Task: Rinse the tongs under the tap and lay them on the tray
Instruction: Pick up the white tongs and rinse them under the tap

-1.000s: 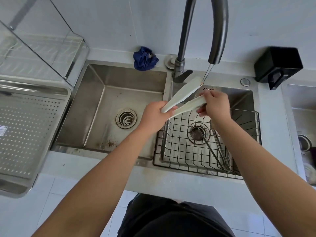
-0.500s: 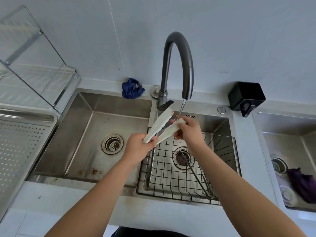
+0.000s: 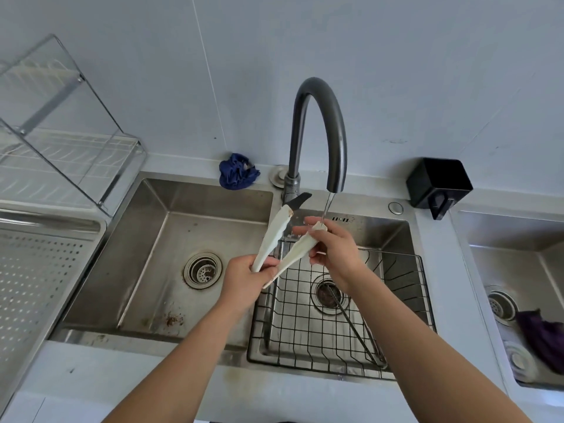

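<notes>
One pair of white tongs (image 3: 276, 239) was present. Two hands were counted, the left hand (image 3: 244, 277) and the right hand (image 3: 331, 250). There was one tap (image 3: 320, 129), three sink basins, three drains, one wire basket (image 3: 396, 276), one perforated tray (image 3: 36, 279), two cloths and one black box (image 3: 438, 181).

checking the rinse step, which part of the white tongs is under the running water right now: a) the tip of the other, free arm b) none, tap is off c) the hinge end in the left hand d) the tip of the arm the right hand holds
d: the thin stream from the tap lands on the tip of the tongs arm pinched in the right hand; the left hand holds the hinge end, and the free arm's tip sits left of the stream.
</notes>
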`<state>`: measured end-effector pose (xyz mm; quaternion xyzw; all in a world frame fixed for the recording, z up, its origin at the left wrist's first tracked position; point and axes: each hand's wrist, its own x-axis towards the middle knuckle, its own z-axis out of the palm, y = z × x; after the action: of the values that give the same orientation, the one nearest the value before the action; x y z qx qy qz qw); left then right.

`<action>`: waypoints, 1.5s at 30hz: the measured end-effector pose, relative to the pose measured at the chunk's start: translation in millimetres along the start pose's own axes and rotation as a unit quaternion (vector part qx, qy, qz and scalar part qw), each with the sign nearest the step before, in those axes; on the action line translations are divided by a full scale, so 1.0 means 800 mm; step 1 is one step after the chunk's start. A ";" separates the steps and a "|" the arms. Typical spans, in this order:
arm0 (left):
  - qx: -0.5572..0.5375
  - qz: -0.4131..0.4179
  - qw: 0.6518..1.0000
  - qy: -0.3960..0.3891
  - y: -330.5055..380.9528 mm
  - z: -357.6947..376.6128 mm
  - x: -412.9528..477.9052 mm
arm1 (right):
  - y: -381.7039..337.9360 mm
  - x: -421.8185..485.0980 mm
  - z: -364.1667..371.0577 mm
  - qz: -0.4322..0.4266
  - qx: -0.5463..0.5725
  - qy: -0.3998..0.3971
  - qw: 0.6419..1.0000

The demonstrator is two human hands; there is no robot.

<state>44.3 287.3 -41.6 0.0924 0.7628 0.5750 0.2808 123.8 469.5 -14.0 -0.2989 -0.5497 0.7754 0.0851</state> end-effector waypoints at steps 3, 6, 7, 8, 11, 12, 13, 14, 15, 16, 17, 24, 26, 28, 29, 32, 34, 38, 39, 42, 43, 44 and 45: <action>-0.054 -0.017 0.998 0.003 0.005 -0.002 0.002 | -0.001 -0.001 -0.003 0.018 0.131 -0.073 0.989; -0.124 -0.087 0.988 -0.011 0.006 0.000 0.001 | -0.002 -0.004 0.003 0.011 0.163 -0.043 0.986; -0.134 -0.114 0.984 -0.022 0.005 0.003 0.000 | -0.002 -0.003 0.007 0.012 0.175 -0.017 0.984; -0.134 -0.137 0.981 -0.032 0.003 0.007 -0.001 | -0.002 -0.003 0.011 0.017 0.186 0.007 0.982; -0.115 -0.169 0.978 -0.052 -0.003 0.022 -0.004 | -0.001 -0.003 0.025 0.011 0.129 0.060 0.990; -0.110 -0.176 0.977 -0.051 -0.005 0.026 -0.005 | 0.000 -0.005 0.028 0.001 0.101 0.061 0.993; -0.105 -0.182 0.977 -0.046 -0.007 0.029 -0.006 | 0.001 -0.007 0.029 -0.013 0.081 0.049 0.995; -0.100 -0.184 0.977 -0.038 -0.008 0.031 -0.006 | 0.002 -0.011 0.030 -0.027 0.075 0.022 0.997; -0.097 -0.181 0.978 -0.030 -0.008 0.032 -0.005 | 0.002 -0.014 0.029 -0.041 0.078 -0.009 0.996; -0.096 -0.173 0.980 -0.025 -0.008 0.033 -0.004 | 0.000 -0.015 0.028 -0.047 0.082 -0.030 0.995; -0.092 -0.162 0.982 -0.024 -0.007 0.034 -0.003 | -0.001 -0.015 0.027 -0.050 0.078 -0.032 0.995; -0.051 -0.142 0.988 -0.031 -0.012 0.041 0.004 | -0.018 -0.007 0.026 -0.053 0.092 0.048 0.993; -0.054 -0.146 0.988 -0.017 -0.016 0.041 0.006 | -0.021 -0.007 0.018 -0.071 0.101 0.034 0.992; -0.050 -0.137 0.989 -0.005 -0.018 0.044 0.009 | -0.021 -0.009 0.020 -0.082 0.063 0.043 0.994; -0.048 -0.131 0.990 -0.001 -0.018 0.047 0.010 | -0.022 -0.009 0.022 -0.089 0.034 0.063 0.993; -0.073 -0.113 0.991 0.003 -0.017 0.055 0.009 | -0.022 -0.003 0.027 -0.070 0.002 0.120 0.990; -0.118 -0.102 0.988 -0.004 -0.014 0.055 0.008 | -0.024 -0.001 0.020 -0.024 0.117 0.081 0.990; -0.143 -0.107 0.984 -0.012 -0.010 0.051 0.010 | -0.018 -0.011 0.005 -0.004 0.296 -0.055 0.954; -0.137 -0.113 0.984 -0.010 -0.011 0.050 0.010 | -0.014 -0.015 0.002 -0.006 0.290 -0.068 0.955; -0.111 -0.135 0.985 0.002 -0.018 0.051 0.007 | -0.012 -0.018 0.004 -0.062 0.073 0.010 0.995; -0.109 -0.140 0.984 0.001 -0.020 0.053 0.005 | -0.012 -0.016 0.005 -0.114 -0.098 0.073 0.986; -0.110 -0.143 0.984 -0.001 -0.022 0.056 0.004 | -0.011 -0.016 0.007 -0.162 -0.255 0.119 0.946; -0.110 -0.143 0.984 -0.003 -0.022 0.060 0.003 | -0.009 -0.017 0.009 -0.193 -0.347 0.141 0.907</action>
<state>70.9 322.4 -67.1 -0.0477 0.6993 0.6094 0.3707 129.5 460.1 -0.4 -0.3041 -0.8133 0.4539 0.2002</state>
